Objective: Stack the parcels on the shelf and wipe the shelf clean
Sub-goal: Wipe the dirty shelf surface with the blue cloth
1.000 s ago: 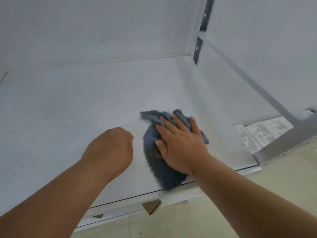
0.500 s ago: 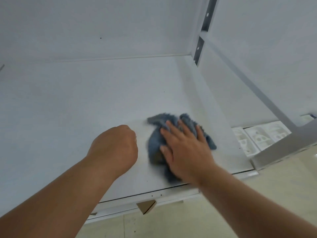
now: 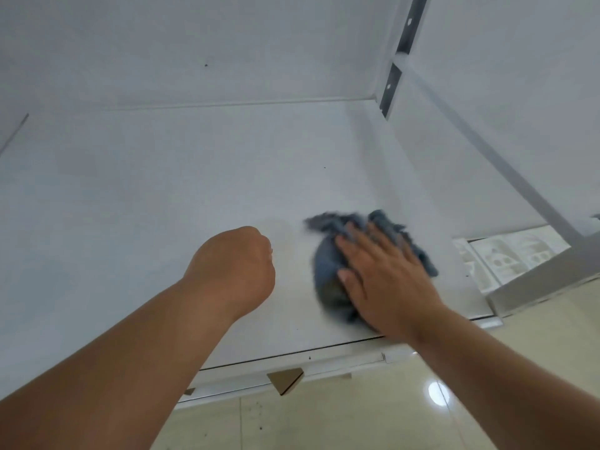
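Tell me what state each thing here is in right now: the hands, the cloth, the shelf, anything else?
right hand: flat, fingers straight, pressing on the cloth.
left hand: fingers curled into a fist, holding nothing, above the shelf.
blue cloth: crumpled, blurred, lying on the shelf near its front edge.
white shelf: bare here, no parcels on it.
cardboard corner: pokes out below the shelf's front edge.
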Available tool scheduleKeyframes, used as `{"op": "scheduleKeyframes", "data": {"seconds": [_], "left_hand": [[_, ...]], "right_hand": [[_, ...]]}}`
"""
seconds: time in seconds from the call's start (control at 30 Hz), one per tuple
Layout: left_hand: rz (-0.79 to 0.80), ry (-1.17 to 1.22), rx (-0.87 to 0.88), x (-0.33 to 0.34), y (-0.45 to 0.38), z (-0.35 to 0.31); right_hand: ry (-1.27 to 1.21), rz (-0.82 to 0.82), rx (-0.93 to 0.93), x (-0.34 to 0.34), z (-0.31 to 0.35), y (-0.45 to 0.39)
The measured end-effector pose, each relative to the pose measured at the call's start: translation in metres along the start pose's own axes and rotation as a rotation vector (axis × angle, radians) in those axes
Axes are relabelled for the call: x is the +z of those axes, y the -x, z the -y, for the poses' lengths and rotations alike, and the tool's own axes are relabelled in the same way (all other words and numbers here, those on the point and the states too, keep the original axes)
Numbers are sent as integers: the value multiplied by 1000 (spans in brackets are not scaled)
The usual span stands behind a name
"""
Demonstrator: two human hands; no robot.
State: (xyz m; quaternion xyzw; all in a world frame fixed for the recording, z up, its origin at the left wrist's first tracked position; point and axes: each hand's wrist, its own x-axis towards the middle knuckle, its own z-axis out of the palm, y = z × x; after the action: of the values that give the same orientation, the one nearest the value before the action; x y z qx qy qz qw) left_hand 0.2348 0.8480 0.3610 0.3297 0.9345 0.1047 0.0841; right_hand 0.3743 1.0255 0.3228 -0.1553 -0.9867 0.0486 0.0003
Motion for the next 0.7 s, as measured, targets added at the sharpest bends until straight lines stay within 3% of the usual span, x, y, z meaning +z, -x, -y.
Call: {"op": "scheduleKeyframes", "data": {"seconds": [0.07, 0.13, 0.3, 0.43, 0.6, 0.7], "left_hand": [[10, -4, -1, -1, 0, -1], [-5, -21, 7, -1, -1, 0], [-40, -66, 29, -8, -2, -7], [-56, -10, 36, -9, -2, -23], [-83, 51, 67, 2, 0, -49], [-82, 39, 83, 7, 0, -54]], "right_hand": [[-2, 29, 217, -2, 1, -17], [-51, 18, 313, 0, 27, -19], [-139, -47, -28, 10, 107, 26], [-120, -13, -189, 10, 53, 38], [3, 33, 234, -4, -51, 35], [-28, -26, 467, 0, -45, 43]]}}
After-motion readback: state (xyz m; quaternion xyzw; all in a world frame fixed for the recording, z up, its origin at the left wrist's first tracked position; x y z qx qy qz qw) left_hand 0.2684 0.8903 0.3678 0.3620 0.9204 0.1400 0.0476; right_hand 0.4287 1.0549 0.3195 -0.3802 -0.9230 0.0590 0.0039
